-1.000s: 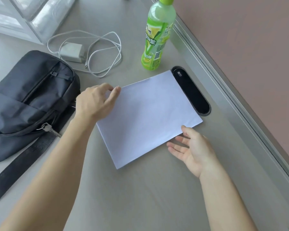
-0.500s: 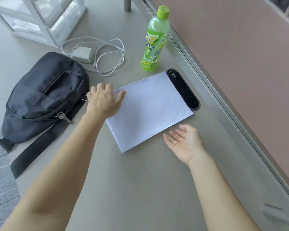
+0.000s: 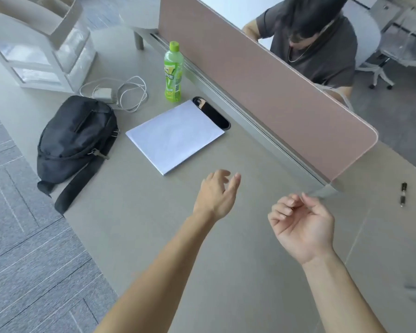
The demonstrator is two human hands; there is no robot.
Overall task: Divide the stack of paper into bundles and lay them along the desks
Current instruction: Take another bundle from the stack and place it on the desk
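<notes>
A thin bundle of white paper lies flat on the grey desk, its far corner over a black cable slot. My left hand hovers just off the bundle's near corner, fingers apart, holding nothing. My right hand is further right and nearer to me, palm up, fingers loosely curled, with nothing in it. Neither hand touches the paper.
A black bag with its strap lies left of the paper. Behind are a white charger with cable, a green bottle and a white drawer unit. A pink divider runs along the desk; a person sits behind it. Pens lie at right.
Both hands have left the paper and pulled back toward me. The view has drawn back and lifted, showing the divider and the person behind it. The bundle stays in place.
</notes>
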